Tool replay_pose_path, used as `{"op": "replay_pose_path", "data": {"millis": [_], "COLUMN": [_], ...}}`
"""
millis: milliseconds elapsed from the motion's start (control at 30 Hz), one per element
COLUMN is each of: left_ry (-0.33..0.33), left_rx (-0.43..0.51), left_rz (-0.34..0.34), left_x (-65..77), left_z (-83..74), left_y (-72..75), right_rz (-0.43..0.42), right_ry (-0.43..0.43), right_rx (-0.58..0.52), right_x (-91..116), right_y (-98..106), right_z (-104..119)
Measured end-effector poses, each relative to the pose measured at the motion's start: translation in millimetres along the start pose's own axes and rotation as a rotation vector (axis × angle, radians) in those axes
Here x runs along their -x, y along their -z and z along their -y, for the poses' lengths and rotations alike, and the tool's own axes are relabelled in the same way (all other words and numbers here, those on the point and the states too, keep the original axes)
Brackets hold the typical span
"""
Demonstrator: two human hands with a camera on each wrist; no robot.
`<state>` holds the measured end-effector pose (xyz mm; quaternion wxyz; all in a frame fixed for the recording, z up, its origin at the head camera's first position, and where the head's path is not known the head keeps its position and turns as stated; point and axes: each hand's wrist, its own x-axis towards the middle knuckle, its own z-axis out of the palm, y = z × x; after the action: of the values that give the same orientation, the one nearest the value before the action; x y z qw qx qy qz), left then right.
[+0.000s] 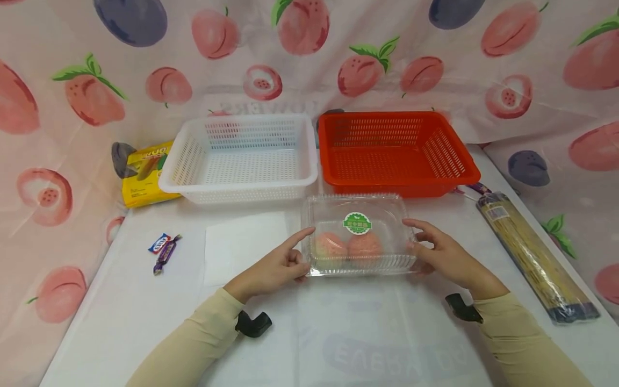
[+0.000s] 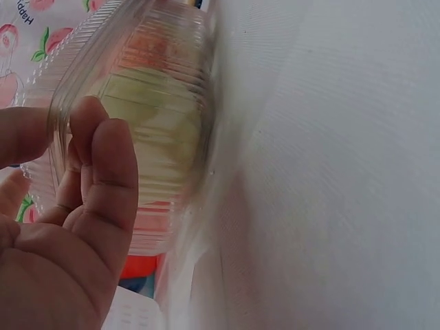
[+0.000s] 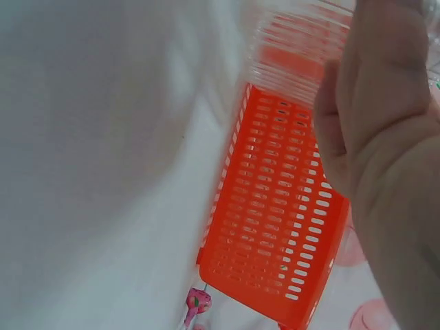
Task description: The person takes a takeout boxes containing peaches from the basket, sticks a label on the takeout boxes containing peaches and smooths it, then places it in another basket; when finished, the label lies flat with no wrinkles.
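Observation:
A clear plastic clamshell box with a round green label sits on the table in front of the red basket. Inside it lie two round things, pinkish on top; in the left wrist view one looks pale yellow-green lower down. My left hand pinches the box's left edge, thumb low at the front corner and index finger stretched along the side. On the opposite side, my right hand grips the right edge between thumb and fingers. Its fingertips are partly hidden in the right wrist view.
Behind the box stand a white basket and a red basket. A yellow packet leans by the white one. Two wrapped candies and a white sheet lie left; a long pack of sticks or noodles lies right.

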<state>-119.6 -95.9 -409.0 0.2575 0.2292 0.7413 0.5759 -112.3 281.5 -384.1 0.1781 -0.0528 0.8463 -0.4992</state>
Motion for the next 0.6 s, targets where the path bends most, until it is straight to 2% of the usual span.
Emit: {"op": "replay_pose_path", "data": {"millis": [300,500,600], "left_ry": [0.014,0.013,0.005], "left_rx": [-0.023,-0.072,-0.065], "left_rz": [0.011,0.028,0.017], "left_x": [1.5,7.5,10.4], "left_z": [-2.9,-15.0,-22.3], "left_y": [-1.0,-3.1,-5.3], "right_rz": [-0.045,-0.103,-0.128], "right_ry": [0.022,0.045,0.068], "right_rx": [-0.015,0.000,-0.013], "right_x": [5.7,22.0,29.8], "right_y": [-2.7,-1.0,1.1], "right_z": [-1.3,8.0,14.0]}}
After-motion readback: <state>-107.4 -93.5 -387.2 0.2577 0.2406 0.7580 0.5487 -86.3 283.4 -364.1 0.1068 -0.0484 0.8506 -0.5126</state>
